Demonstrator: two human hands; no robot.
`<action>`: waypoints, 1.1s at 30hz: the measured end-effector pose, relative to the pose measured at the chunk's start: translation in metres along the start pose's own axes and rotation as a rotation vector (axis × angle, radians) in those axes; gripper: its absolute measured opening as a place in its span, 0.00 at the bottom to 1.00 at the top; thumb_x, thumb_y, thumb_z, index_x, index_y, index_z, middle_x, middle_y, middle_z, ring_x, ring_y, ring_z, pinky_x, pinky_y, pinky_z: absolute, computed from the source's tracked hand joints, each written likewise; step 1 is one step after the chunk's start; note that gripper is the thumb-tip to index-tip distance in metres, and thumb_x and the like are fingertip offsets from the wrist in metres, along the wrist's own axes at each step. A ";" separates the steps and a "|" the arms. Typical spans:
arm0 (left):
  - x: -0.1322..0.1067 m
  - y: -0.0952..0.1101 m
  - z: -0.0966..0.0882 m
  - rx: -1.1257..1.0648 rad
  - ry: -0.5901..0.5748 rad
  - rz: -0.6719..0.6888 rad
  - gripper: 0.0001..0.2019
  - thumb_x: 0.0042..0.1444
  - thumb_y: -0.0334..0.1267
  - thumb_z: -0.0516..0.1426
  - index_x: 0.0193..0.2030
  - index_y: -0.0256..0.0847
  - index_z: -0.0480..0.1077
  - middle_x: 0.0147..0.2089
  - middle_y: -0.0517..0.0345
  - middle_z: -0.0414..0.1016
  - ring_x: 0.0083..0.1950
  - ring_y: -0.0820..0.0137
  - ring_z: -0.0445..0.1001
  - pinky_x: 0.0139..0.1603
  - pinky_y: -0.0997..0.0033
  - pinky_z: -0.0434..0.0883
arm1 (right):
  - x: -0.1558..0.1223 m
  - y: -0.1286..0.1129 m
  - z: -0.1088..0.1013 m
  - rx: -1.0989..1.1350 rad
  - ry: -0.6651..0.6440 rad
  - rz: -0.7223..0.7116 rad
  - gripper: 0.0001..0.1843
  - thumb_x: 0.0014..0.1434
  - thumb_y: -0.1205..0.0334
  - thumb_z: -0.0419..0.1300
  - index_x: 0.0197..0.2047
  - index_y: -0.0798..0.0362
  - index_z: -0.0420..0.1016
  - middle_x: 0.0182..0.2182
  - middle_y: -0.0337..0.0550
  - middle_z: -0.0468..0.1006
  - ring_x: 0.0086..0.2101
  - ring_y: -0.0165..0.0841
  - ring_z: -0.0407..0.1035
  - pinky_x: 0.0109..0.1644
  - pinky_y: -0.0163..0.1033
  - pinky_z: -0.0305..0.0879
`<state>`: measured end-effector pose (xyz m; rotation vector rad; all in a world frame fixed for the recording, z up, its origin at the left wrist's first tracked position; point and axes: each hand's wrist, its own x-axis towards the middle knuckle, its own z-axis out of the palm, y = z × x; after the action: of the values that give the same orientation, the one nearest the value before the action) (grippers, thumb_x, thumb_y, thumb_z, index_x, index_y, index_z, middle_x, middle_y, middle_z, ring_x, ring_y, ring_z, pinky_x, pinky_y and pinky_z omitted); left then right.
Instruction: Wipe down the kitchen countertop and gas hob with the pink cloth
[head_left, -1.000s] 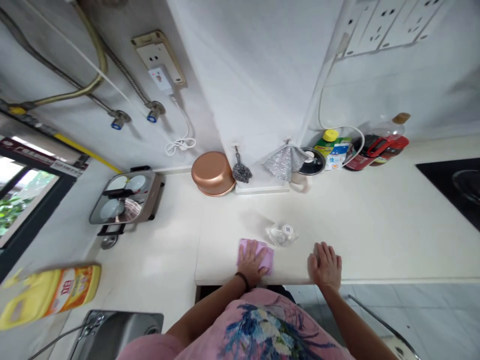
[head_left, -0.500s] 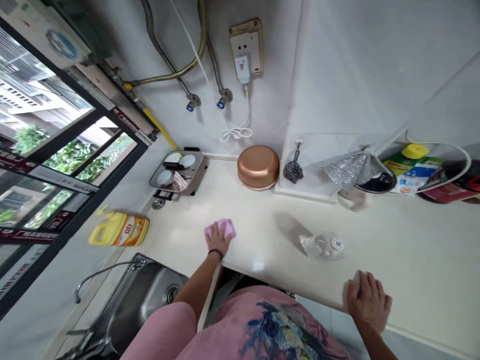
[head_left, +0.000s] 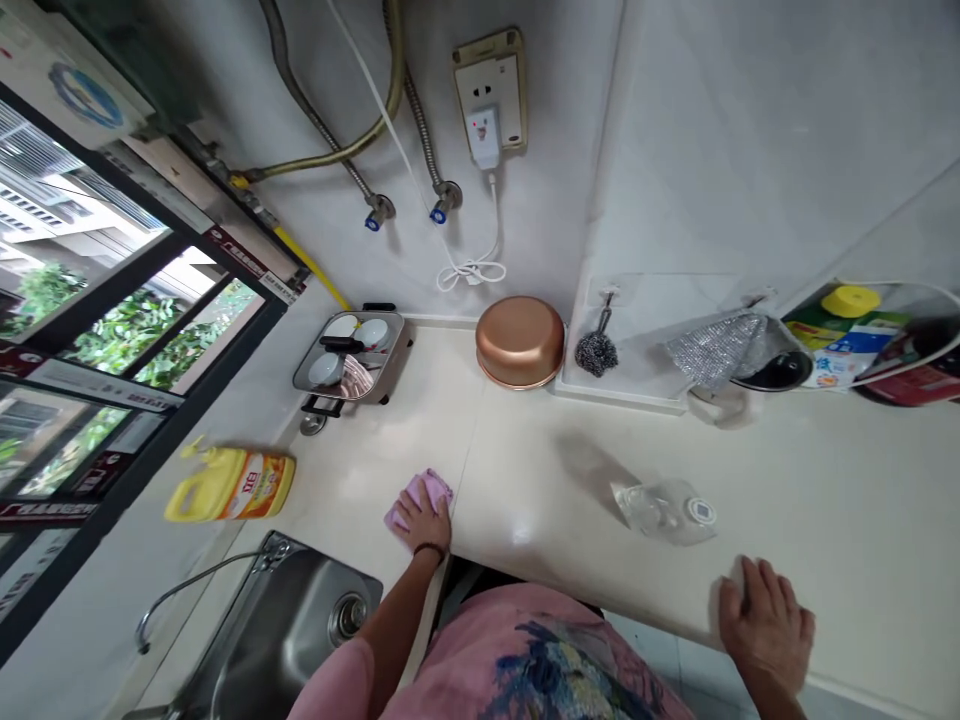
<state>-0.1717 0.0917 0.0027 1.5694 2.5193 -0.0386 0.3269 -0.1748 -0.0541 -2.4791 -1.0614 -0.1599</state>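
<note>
My left hand [head_left: 424,518] lies flat with spread fingers on a pink cloth [head_left: 417,491], pressing it onto the cream countertop [head_left: 540,490] near the corner above the sink. My right hand [head_left: 765,625] rests palm down on the counter's front edge at the lower right, fingers stretched out and holding nothing. A clear glass jar [head_left: 664,510] lies on its side on the counter between the two hands, closer to the right one.
A steel sink [head_left: 285,630] with a tap sits lower left, a yellow detergent bottle [head_left: 229,485] beside it. Against the wall stand an electric cooker [head_left: 349,355], an upturned copper bowl [head_left: 520,342], a steel scrubber [head_left: 595,352], a silver cloth [head_left: 712,345] and bottles [head_left: 847,335].
My left hand has slid the pink cloth leftward along the counter towards the sink, then back a little towards me. My right hand stayed on the counter edge. The view swung left.
</note>
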 end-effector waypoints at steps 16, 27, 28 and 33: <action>0.090 0.212 -0.027 0.006 -0.186 0.438 0.37 0.68 0.59 0.41 0.80 0.51 0.43 0.83 0.48 0.29 0.82 0.48 0.30 0.76 0.31 0.37 | -0.004 0.006 0.002 -0.069 -0.029 -0.014 0.34 0.68 0.48 0.45 0.73 0.49 0.62 0.69 0.55 0.66 0.70 0.53 0.54 0.71 0.67 0.46; -0.061 0.321 0.019 0.083 -0.366 1.180 0.37 0.65 0.61 0.47 0.79 0.60 0.46 0.83 0.61 0.31 0.82 0.51 0.31 0.78 0.37 0.33 | -0.007 0.006 0.004 -0.134 -0.049 -0.029 0.33 0.70 0.47 0.43 0.73 0.49 0.61 0.69 0.49 0.66 0.70 0.48 0.54 0.73 0.63 0.45; -0.063 0.334 0.017 0.090 -0.371 1.204 0.37 0.65 0.60 0.47 0.79 0.60 0.46 0.83 0.62 0.32 0.82 0.51 0.31 0.78 0.37 0.33 | -0.007 0.005 0.003 -0.142 -0.054 -0.027 0.33 0.70 0.47 0.43 0.73 0.49 0.60 0.69 0.49 0.66 0.70 0.47 0.54 0.73 0.62 0.45; -0.061 0.365 0.008 0.118 -0.410 1.216 0.38 0.64 0.59 0.48 0.79 0.59 0.45 0.83 0.61 0.32 0.82 0.52 0.30 0.78 0.38 0.32 | -0.007 0.001 0.000 -0.170 -0.079 -0.014 0.32 0.70 0.50 0.43 0.73 0.48 0.59 0.71 0.47 0.64 0.70 0.45 0.53 0.74 0.60 0.44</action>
<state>0.1813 0.1992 0.0299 2.5110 1.0015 -0.3017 0.3227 -0.1802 -0.0563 -2.6500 -1.1411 -0.1634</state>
